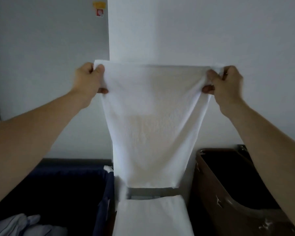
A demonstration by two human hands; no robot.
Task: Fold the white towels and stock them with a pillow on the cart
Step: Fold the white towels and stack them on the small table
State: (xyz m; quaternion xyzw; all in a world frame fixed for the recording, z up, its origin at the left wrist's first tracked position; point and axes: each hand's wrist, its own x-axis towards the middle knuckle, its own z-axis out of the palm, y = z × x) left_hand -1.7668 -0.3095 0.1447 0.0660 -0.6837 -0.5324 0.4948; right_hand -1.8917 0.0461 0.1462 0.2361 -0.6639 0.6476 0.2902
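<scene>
A towel [152,116] is held up by its top corners, pinched by the left hand [89,79] at 10 o'clock and the right hand [226,82] at 2 o'clock. It hangs unfolded at centre, so folding is judged barely begun. At 6 o'clock white cloth [152,217] is seen lying flat — towel or pillow cannot be told. A blue bag [107,184] is seen at 8 o'clock, a brown bin [208,184] at 4 o'clock — neither is judged an obstacle.

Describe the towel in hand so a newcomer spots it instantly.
Start at the pale wall. Before it, left hand and right hand grip a white towel by its top corners. Unlike the flat white linen below, it hangs spread out.
</scene>
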